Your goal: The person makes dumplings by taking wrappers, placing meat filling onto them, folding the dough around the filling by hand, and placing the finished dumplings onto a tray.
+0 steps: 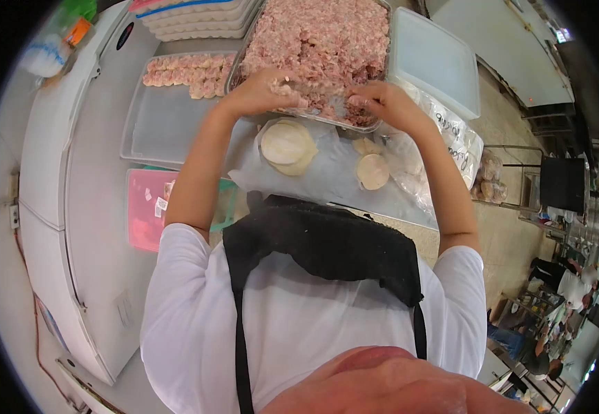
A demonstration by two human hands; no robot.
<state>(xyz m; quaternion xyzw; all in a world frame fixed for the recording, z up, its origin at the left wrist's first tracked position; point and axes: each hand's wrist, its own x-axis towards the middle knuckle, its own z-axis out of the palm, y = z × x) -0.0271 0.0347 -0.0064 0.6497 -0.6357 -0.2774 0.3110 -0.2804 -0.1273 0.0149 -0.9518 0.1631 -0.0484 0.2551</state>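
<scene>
Passing at far left a white appliance (58, 159) with a dark oval badge, too small to read; next, a pink container (149, 207) with illegible labels; then a tray (168, 124) with rows of meat-topped pieces (192, 72), its right side partly blocked by the left forearm; working left hand (272, 93), fingers curled and meat-smeared, and right hand (382, 103), fingers bent, at the near part of ground meat (313, 34) inside a metal pan (341, 124); cannot tell what is pinched; below, 2 piles of pale rounds (289, 145) on sheeting (334, 165); rightmost, a translucent container (434, 62) above plastic bags (451, 127) with black handwriting, not clearly readable, partly crossed by the right forearm.
</scene>
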